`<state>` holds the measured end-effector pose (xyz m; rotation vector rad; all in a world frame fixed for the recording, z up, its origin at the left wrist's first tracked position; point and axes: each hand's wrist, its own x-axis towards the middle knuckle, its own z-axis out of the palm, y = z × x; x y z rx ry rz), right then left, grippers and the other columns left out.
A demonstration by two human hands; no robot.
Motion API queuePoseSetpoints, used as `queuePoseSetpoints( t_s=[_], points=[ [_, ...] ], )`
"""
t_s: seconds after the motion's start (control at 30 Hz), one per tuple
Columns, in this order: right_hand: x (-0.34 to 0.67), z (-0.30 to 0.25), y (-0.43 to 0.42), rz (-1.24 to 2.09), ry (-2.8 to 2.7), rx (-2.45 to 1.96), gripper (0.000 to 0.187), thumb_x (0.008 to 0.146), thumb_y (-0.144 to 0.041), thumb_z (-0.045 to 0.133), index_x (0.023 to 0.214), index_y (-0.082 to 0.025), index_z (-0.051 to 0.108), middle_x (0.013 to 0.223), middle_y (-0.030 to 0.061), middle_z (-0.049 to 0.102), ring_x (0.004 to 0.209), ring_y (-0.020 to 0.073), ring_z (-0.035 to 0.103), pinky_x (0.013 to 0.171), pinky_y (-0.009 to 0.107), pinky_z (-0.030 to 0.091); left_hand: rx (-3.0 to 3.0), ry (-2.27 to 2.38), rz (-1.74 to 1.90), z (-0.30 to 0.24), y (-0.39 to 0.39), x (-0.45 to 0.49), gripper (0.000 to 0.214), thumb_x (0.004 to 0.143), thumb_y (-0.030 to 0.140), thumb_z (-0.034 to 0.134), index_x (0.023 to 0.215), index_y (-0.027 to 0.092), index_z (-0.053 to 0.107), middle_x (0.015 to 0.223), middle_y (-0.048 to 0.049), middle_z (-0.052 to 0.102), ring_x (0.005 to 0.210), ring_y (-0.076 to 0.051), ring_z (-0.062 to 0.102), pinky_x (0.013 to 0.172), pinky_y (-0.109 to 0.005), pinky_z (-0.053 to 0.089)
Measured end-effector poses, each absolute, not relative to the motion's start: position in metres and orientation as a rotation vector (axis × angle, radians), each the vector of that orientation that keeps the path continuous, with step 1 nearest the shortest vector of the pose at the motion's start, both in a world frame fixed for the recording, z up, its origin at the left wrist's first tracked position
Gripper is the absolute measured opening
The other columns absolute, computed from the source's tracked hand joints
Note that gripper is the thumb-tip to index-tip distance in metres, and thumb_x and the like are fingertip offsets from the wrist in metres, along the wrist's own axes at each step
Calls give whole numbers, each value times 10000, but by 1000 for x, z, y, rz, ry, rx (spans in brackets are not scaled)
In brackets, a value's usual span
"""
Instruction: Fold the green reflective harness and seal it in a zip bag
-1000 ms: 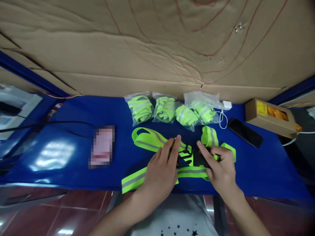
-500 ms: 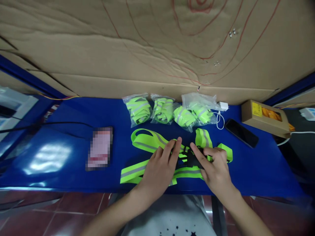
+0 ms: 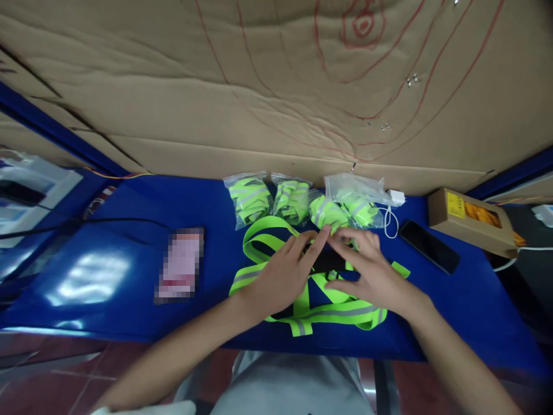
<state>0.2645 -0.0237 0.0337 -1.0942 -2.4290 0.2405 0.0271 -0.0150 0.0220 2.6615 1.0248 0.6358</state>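
A neon-yellow reflective strap vest [image 3: 328, 308] with grey stripes lies spread on the blue table [image 3: 129, 271]. My left hand [image 3: 285, 274] rests on its middle, fingers stretched toward a black patch [image 3: 328, 262] on the straps. My right hand [image 3: 367, 268] comes from the right, its fingers spread over the same black patch and its thumb below it. The fingertips of both hands nearly meet above the patch.
Several clear bags of folded yellow vests [image 3: 298, 199] line the table's back edge under a cardboard wall [image 3: 276, 86]. A white charger [image 3: 395, 199], a black phone [image 3: 427, 246] and a cardboard box [image 3: 473, 222] lie at right. A blurred card [image 3: 180, 264] lies at left.
Both hands have moved farther from me and closer together over the black patch. The vest's straps have been pulled up and gathered, now forming loops instead of lying long and flat.
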Motion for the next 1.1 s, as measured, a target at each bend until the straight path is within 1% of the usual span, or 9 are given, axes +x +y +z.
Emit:
queuePoseSetpoints(
  t_s=[0.1,0.17,0.37,0.47,0.57,0.67,0.77,0.87,1.1],
  points=[
    [280,40,-11,591,-2327,-1114,1101,787,-672,790,1658,-287,237,1670,164,302,1540,413,296,1256,593,244,2572,932,685,26,-8,15,1083,735,-39,460,1670,223,-22,1471,-188,469,1336,-350,506,1111,-556,491],
    [284,34,-9,793,-2296,-1105,1008,770,-685,798,1592,-280,380,1617,149,426,1548,399,310,1284,586,176,2511,858,722,23,-6,10,1093,701,-41,463,1667,237,36,1460,-173,479,1338,-333,504,1118,-547,486],
    [280,9,-21,1459,-1966,-1199,732,653,-515,944,1254,-217,650,1218,82,715,1170,318,672,966,348,554,2392,755,672,8,-8,5,1008,708,-44,464,1638,234,194,1444,-155,514,1346,-308,518,1135,-537,471],
    [284,9,-25,1700,-1735,-1142,608,658,-415,957,1155,-203,680,1019,25,739,903,217,715,765,250,562,2330,658,671,10,-9,6,835,859,83,567,1622,219,257,1475,-168,506,1377,-300,520,1158,-489,466],
    [290,6,-26,1876,-1471,-1005,407,750,-448,896,998,-177,721,824,29,735,731,193,705,636,252,537,2258,554,759,17,-6,6,832,902,431,719,1601,220,321,1515,-187,497,1377,-310,550,1135,-448,502],
    [292,2,-28,1910,-1295,-827,357,874,-508,768,749,-183,688,613,25,653,588,196,660,623,330,549,2273,556,1000,26,1,-1,763,892,558,717,1520,219,446,1485,-177,551,1355,-298,585,1111,-435,526],
    [291,6,-28,1765,-1238,-780,418,914,-545,688,668,-214,619,518,3,560,482,187,574,561,364,514,2474,844,1177,34,2,-22,480,987,387,641,1430,233,538,1358,-126,654,1265,-245,645,1050,-395,554],
    [290,11,-23,1598,-1176,-791,358,909,-565,687,763,-246,614,494,-49,453,414,151,438,489,330,422,2578,1327,1117,33,-6,-62,441,996,277,617,1427,207,555,1261,-122,693,1180,-246,668,1047,-410,546],
    [287,1,-17,1595,-1079,-823,249,938,-497,673,894,-257,621,595,-47,422,486,144,389,531,336,416,2435,2130,575,-8,-39,-155,427,1038,345,513,1417,156,564,1671,-225,310,1521,-443,354,1196,-690,324]
  ],
)
